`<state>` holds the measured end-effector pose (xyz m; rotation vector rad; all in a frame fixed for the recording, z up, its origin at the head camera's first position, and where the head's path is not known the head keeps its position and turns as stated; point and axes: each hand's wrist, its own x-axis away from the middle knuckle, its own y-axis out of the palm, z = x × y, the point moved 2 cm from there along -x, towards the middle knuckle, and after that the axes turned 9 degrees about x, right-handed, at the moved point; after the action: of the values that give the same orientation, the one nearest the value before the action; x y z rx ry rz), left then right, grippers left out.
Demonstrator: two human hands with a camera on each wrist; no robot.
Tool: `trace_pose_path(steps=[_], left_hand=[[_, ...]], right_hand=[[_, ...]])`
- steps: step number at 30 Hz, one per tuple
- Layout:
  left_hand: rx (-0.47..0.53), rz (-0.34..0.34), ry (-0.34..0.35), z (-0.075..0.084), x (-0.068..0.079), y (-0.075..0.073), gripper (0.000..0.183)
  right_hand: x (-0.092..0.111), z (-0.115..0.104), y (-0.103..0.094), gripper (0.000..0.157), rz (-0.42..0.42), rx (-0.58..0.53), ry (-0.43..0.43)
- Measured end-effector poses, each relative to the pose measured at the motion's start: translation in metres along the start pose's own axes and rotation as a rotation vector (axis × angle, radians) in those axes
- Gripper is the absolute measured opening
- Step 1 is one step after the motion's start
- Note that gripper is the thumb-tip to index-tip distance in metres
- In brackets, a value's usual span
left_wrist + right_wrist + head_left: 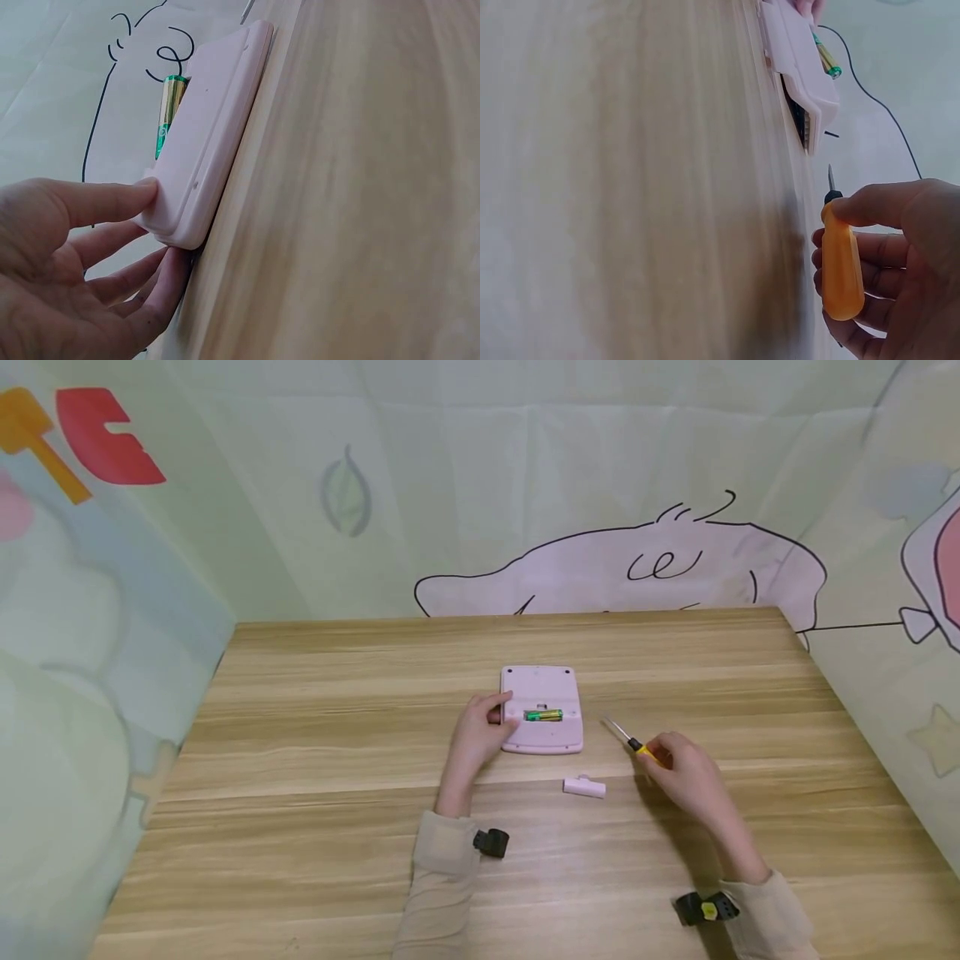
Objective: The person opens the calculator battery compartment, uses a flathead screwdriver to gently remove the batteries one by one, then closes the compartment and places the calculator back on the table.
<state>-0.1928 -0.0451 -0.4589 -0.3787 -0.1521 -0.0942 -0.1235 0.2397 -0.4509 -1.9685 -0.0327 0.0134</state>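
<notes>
A pale pink calculator point(540, 682) lies back side up on the table, its battery compartment uncovered. A green-and-gold battery point(543, 716) sits in the compartment, also showing above the back in the left wrist view. My left hand point(477, 727) grips the calculator's left edge, thumb on the back and fingers at the side and underneath point(97, 255). To the right of the calculator, my right hand point(684, 772) holds a small screwdriver point(841, 262) by its yellow handle. Its thin metal tip points toward the calculator, apart from it. The pink battery cover point(583, 787) lies between the hands, nearer to me.
The wood-grain table point(315, 727) reaches back to a pale printed cloth backdrop point(480, 485) with cartoon drawings. Black wrist straps point(491, 843) are on both wrists, over or near beige sleeves point(442, 893).
</notes>
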Motion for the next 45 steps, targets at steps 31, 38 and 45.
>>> trace_pose_path(steps=[31, 38, 45], left_hand=[[-0.001, 0.003, 0.002, -0.0007, -0.0010, 0.0008, 0.047], [-0.004, 0.004, 0.011, -0.0018, -0.0014, 0.0004, 0.047], [-0.013, 0.003, 0.004, -0.0015, -0.0012, 0.0008, 0.047]], right_hand=[[0.0071, 0.0091, -0.0039, 0.017, 0.135, 0.140, -0.014], [0.0083, 0.0080, -0.0039, 0.018, 0.191, 0.215, -0.051], [0.0090, 0.0080, -0.0038, 0.017, 0.204, 0.216, -0.058]])
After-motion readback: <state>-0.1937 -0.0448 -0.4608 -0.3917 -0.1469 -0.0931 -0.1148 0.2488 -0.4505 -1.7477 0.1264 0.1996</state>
